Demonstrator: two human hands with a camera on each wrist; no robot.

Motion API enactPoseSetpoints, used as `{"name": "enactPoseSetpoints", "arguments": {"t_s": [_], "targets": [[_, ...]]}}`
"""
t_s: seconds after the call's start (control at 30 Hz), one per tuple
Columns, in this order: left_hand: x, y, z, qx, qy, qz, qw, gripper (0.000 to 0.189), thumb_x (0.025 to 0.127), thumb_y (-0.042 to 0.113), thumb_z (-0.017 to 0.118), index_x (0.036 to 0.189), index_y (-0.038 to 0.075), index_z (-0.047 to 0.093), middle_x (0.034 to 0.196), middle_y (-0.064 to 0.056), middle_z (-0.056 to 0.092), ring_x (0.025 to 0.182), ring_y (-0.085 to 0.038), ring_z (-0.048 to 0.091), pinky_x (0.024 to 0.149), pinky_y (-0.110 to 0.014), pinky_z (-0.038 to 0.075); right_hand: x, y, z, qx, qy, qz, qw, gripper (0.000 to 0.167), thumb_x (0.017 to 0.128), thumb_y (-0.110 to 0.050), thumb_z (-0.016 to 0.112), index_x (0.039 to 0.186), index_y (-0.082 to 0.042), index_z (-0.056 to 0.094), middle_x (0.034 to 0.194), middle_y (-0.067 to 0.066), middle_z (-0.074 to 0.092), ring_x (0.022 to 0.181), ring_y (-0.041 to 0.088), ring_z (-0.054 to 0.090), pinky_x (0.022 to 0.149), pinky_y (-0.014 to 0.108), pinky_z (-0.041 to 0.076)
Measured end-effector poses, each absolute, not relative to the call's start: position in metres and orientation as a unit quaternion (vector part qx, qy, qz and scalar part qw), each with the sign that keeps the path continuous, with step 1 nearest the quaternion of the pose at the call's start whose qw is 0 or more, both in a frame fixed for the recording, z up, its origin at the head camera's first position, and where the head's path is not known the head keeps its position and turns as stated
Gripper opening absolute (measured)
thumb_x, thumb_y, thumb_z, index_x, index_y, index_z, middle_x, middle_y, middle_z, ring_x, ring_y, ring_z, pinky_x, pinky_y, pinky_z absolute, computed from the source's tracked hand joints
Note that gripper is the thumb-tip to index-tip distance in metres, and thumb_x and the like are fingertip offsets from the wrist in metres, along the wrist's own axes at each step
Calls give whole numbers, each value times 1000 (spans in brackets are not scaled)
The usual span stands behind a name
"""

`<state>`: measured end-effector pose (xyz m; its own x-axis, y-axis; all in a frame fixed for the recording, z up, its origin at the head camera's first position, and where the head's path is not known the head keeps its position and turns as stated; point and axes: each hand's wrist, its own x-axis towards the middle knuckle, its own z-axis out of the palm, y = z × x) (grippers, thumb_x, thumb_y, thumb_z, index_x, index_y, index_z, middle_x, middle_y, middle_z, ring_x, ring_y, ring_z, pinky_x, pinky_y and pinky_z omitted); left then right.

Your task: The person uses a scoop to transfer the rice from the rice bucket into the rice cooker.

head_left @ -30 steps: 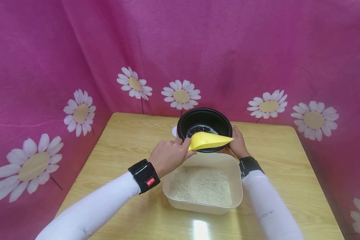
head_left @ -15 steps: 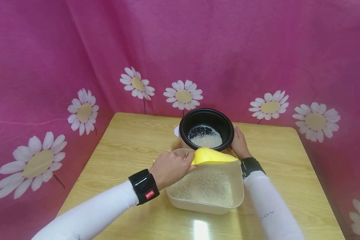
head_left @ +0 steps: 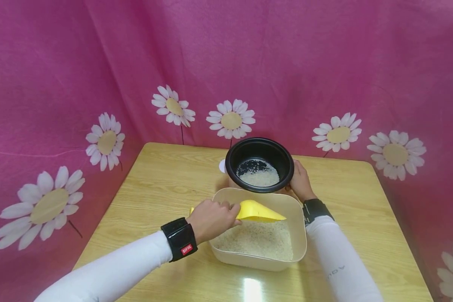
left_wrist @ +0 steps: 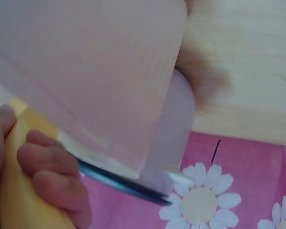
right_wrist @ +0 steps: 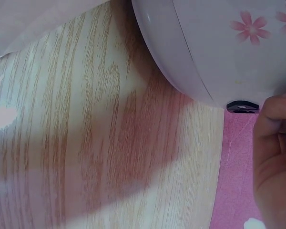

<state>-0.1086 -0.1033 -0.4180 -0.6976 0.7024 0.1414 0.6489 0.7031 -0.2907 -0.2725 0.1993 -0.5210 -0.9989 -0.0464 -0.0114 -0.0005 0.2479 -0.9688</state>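
Observation:
My left hand grips the handle of a yellow scoop, whose bowl is over the rice inside a cream plastic bin. Behind the bin stands a white rice cooker with pink flowers on its side. Its black inner pot has white rice across part of the bottom. My right hand holds the cooker's right side, fingers bent against the wall in the right wrist view. The left wrist view has my fingers curled round the yellow handle, beside the bin's outer wall.
Everything stands on a light wooden table. A pink curtain with white daisies hangs behind and at both sides, right at the table's back edge. A small black socket sits low on the cooker near my right hand.
The scoop has come down and towards me, from over the black pot to inside the bin. More rice now shows in the pot. My right hand stays at the cooker's side.

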Motion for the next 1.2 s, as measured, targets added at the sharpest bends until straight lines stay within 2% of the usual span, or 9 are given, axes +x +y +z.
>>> {"name": "enactPoseSetpoints", "arguments": {"t_s": [0.2, 0.3, 0.4, 0.5, 0.6, 0.77, 0.93, 1.2], "targets": [[-110, -101, -426, -383, -908, 135, 107, 43, 98, 56, 61, 110, 16, 67, 75, 5, 68, 55, -9, 46, 53, -23, 53, -275, 199, -524, -9, 783, -622, 22, 36, 110, -54, 30, 113, -25, 50, 65, -8, 47, 51, 13, 46, 50, 28, 46], [-111, -97, -427, -382, -912, 126, 76, 42, 99, 55, 60, 115, 16, 67, 79, 5, 70, 58, -9, 48, 60, -23, 57, -276, 197, -522, -3, 786, -618, 33, 37, 110, -53, 29, 118, -24, 50, 68, -7, 48, 52, 12, 47, 51, 27, 46], [-111, -91, -428, -384, -913, 127, 51, 41, 101, 53, 59, 116, 16, 67, 82, 5, 71, 61, -9, 54, 64, -22, 57, -271, 194, -512, 3, 788, -613, 45, 36, 112, -48, 29, 123, -20, 49, 70, -6, 49, 53, 14, 49, 53, 28, 49], [-112, -85, -429, -384, -914, 126, 48, 37, 100, 50, 62, 112, 15, 68, 81, 6, 71, 64, -8, 59, 60, -23, 55, -263, 191, -495, 2, 789, -612, 49, 33, 113, -43, 29, 122, -18, 49, 69, -6, 50, 55, 17, 51, 55, 31, 50], [-116, -80, -429, -368, -921, 119, 38, 33, 100, 47, 65, 106, 15, 70, 76, 6, 68, 61, -9, 57, 57, -25, 52, -256, 188, -484, -3, 786, -617, 49, 30, 113, -41, 30, 118, -17, 49, 67, -6, 49, 55, 18, 50, 55, 31, 50], [-122, -72, -429, -336, -932, 130, 37, 28, 99, 43, 67, 100, 16, 72, 70, 7, 63, 55, -11, 51, 53, -25, 47, -261, 189, -494, -2, 783, -620, 54, 30, 113, -44, 29, 120, -22, 48, 70, -5, 49, 53, 14, 48, 52, 27, 48], [-123, -65, -427, -329, -933, 140, 42, 30, 100, 46, 66, 97, 16, 71, 67, 7, 61, 52, -10, 51, 48, -25, 46, -271, 192, -508, 0, 787, -614, 53, 33, 111, -51, 28, 123, -26, 48, 72, -5, 50, 54, 15, 49, 53, 27, 48], [-126, -61, -417, -321, -933, 160, 35, 22, 100, 39, 67, 99, 17, 70, 68, 7, 60, 52, -10, 48, 48, -23, 45, -260, 187, -485, -8, 781, -622, 46, 30, 113, -41, 28, 115, -19, 48, 66, -6, 49, 52, 15, 49, 53, 28, 48]]}}
